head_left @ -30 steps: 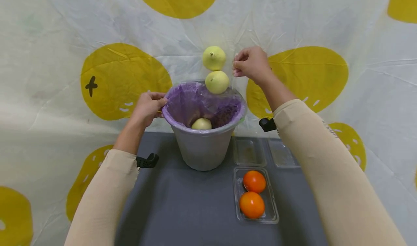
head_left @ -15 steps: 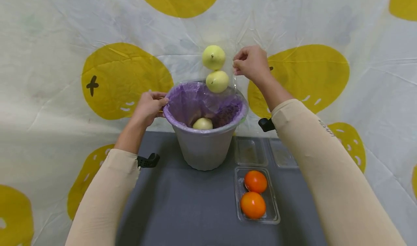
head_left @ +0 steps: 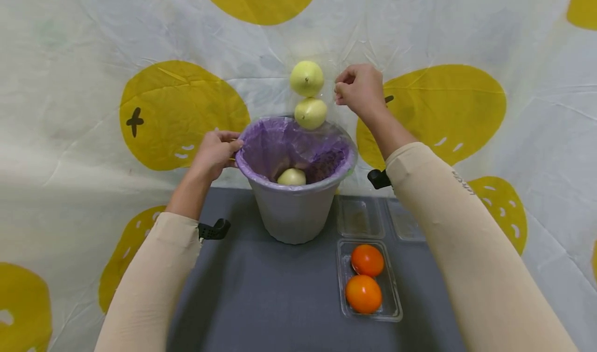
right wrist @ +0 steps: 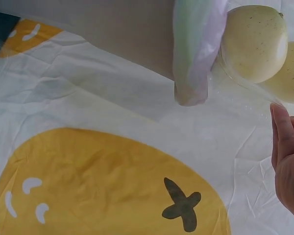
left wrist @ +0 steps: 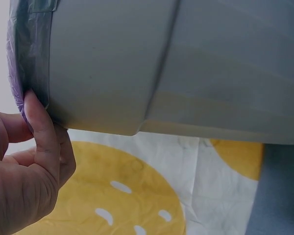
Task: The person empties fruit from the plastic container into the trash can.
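In the head view my left hand grips the left rim of a grey bin, thumb and fingers pinching the purple liner bag against it. My right hand is raised beyond the bin's far right rim, pinching the edge of a clear plastic tray. Two pale yellow pears sit in that tray, one behind the other, the nearer overlapping the bin's far rim. Another pear lies inside the lined bin. Most of the clear tray barely shows against the pale backdrop.
On the grey table, a clear tray with two orange fruits stands front right of the bin. Two more clear trays lie behind it. A pale cloth with yellow shapes hangs behind.
The two pears in the tray have risen slightly over the bin's far rim. My left hand keeps its grip on the rim, and the right hand has barely moved.
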Available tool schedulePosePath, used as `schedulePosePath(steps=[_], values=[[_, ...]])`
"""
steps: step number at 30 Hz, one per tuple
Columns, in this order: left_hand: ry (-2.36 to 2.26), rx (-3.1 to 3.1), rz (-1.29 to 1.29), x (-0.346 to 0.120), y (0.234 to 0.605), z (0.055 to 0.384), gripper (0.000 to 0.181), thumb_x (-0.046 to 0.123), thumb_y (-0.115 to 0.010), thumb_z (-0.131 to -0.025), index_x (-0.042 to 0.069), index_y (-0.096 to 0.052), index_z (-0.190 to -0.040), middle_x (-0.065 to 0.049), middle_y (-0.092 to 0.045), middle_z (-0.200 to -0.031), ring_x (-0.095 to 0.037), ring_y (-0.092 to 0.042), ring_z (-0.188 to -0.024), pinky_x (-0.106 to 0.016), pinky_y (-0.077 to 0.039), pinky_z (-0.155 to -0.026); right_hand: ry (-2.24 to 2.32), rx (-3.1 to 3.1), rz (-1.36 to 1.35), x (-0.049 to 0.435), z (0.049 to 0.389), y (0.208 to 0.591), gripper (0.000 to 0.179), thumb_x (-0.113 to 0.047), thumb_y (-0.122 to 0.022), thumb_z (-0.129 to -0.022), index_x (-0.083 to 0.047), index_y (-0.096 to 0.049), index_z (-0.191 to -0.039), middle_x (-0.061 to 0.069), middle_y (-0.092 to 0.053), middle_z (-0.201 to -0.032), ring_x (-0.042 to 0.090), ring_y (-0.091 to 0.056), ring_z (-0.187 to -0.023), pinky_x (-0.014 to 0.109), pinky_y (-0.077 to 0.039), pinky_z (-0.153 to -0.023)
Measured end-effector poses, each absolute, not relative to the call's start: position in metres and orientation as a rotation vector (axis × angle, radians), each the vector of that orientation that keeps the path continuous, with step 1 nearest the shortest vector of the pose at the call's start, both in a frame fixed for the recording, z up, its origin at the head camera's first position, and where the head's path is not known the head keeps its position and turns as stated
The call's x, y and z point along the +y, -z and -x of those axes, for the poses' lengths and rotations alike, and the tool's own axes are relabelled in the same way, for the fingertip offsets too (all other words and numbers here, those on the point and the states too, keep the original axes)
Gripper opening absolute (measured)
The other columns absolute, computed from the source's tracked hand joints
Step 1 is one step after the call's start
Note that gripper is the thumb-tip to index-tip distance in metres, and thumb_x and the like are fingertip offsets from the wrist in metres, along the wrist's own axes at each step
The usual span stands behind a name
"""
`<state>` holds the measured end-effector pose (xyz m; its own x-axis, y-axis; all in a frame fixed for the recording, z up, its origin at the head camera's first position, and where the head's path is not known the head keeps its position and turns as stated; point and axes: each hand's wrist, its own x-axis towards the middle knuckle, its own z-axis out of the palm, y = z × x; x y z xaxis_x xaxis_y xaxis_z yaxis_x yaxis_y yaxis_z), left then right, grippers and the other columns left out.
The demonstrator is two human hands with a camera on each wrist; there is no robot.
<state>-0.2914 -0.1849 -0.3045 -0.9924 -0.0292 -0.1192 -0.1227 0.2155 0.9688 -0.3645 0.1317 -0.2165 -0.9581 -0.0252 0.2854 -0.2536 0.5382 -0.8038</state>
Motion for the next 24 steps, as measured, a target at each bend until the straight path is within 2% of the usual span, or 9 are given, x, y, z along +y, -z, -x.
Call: schedulePosePath(steps=[8,24], values=[[-1.922,2.397,0.144,-0.1826,0.3049,0.2915,0.046,0.015,-0.056,-0.107,0.0,-0.05,-0.15,-0.013,-0.058,-0.126,-0.017,-0.067,-0.083,-0.023,-0.059,-0.063,-1.371,-2.49,-0.231,0.1306,0.3643,0.2164,0.022,-0.011,-0.061,-0.1,0.002,-0.074,-0.112,-0.001,-0.065,-0.088,0.011,-0.069,-0.073,0.021,-0.062,-0.072],[-1.922,2.404,0.142,-0.181,0.3028,0.2894,0.046,0.015,-0.056,-0.107,0.0,-0.05,-0.15,-0.012,-0.058,-0.124,-0.014,-0.066,-0.08,-0.022,-0.06,-0.064,-1.38,-2.431,-0.247,0.1285,0.3661,0.216,0.021,-0.009,-0.062,-0.099,0.003,-0.075,-0.109,0.004,-0.067,-0.087,0.011,-0.067,-0.07,0.019,-0.06,-0.069]])
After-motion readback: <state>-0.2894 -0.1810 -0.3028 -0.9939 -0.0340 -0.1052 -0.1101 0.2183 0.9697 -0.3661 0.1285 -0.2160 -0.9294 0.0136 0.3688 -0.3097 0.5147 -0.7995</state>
